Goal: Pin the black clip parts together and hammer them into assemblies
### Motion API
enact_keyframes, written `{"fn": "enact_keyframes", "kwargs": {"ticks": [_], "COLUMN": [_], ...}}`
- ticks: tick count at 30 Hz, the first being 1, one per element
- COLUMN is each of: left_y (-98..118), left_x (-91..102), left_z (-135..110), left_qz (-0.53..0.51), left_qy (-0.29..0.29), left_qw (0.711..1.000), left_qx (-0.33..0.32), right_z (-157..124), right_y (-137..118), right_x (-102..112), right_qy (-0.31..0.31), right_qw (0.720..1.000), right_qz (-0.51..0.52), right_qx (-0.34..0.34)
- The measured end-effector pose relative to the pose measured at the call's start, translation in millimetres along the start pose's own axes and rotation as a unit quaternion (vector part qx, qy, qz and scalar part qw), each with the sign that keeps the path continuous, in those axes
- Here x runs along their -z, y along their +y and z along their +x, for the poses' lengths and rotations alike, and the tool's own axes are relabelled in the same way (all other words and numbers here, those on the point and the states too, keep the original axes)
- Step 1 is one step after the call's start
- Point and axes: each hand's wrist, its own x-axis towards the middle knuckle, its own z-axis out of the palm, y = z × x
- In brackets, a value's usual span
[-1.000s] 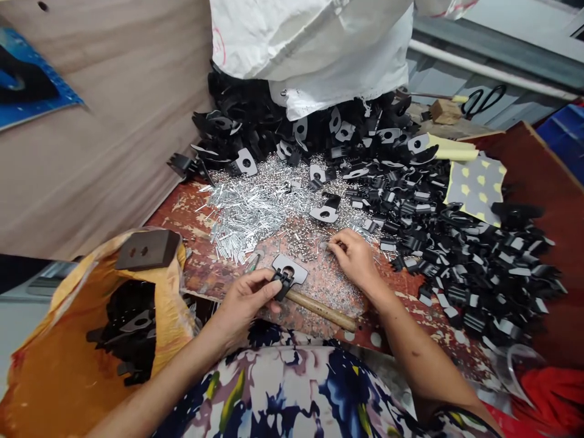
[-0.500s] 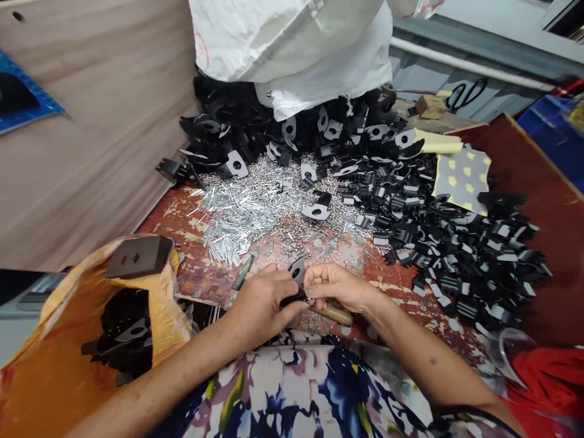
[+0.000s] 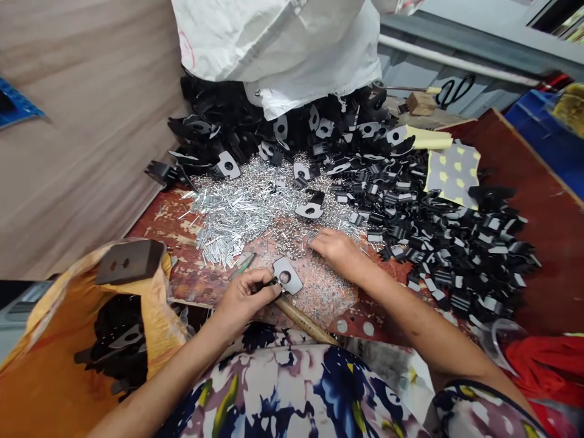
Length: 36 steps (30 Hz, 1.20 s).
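Note:
My left hand (image 3: 244, 298) pinches a black plastic clip piece (image 3: 292, 281) between thumb and fingers; its flat, greyish face has a round dark hole and is turned up. My right hand (image 3: 340, 252) reaches to the near edge of a pile of small metal springs (image 3: 289, 236). Its fingertips are drawn together, and whatever they hold is too small to make out. Left of the springs lies a heap of thin silvery pins (image 3: 237, 213). Under the held piece, a wooden handle (image 3: 306, 321) lies at the table edge. Behind my left hand is a green-handled tool (image 3: 246, 261).
Black clip pieces (image 3: 219, 128) are heaped at the back below a white sack (image 3: 283, 42). More small black clips (image 3: 447, 243) spread over the right side. An orange bag (image 3: 50, 353) with a brown block (image 3: 132, 261) stands left. Scissors (image 3: 454, 91) lie at the back right.
My hands have parted. The right has moved forward from the clip piece to the springs; the left has drawn back left, still holding the piece. The whole view has shifted slightly.

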Motion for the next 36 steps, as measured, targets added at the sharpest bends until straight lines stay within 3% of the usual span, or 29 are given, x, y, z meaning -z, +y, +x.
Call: {"fn": "enact_keyframes", "kwargs": {"ticks": [3, 7, 12, 15, 18, 25, 29, 36], "left_y": [-2.7, -2.0, -4.6, -6.0, -4.6, -2.0, -5.2, -6.9], "left_x": [-0.8, 1.9, 8.8, 9.6, 7.0, -1.1, -2.1, -4.0], "left_z": [-1.6, -2.7, -2.2, 0.0, 3.9, 8.2, 6.2, 3.2], "left_qz": [-0.131, -0.215, -0.282, -0.315, -0.333, -0.317, -0.328, -0.344], "left_qy": [0.010, 0.019, 0.031, 0.064, 0.091, 0.095, 0.085, 0.090], "left_qw": [0.988, 0.972, 0.957, 0.946, 0.937, 0.944, 0.941, 0.934], "left_qx": [0.075, 0.089, 0.066, 0.046, 0.043, 0.019, 0.021, 0.020], "right_z": [13.5, 17.9, 9.5, 1.8, -3.6, 3.6, 13.3, 15.1], "right_y": [-6.3, -3.8, 2.4, -17.2, -47.0, -99.0, -105.3, -112.9], "right_x": [-0.3, -5.8, -6.4, 2.3, 13.5, 24.3, 16.6, 10.8], "right_qy": [-0.056, -0.043, 0.105, 0.173, 0.180, 0.197, 0.197, 0.172], "right_qw": [0.994, 0.994, 0.990, 0.958, 0.945, 0.957, 0.958, 0.971], "right_qz": [-0.063, -0.087, 0.092, 0.224, 0.274, 0.210, 0.192, 0.136], "right_qx": [0.063, 0.056, -0.010, -0.043, -0.020, 0.038, 0.083, 0.091]}}
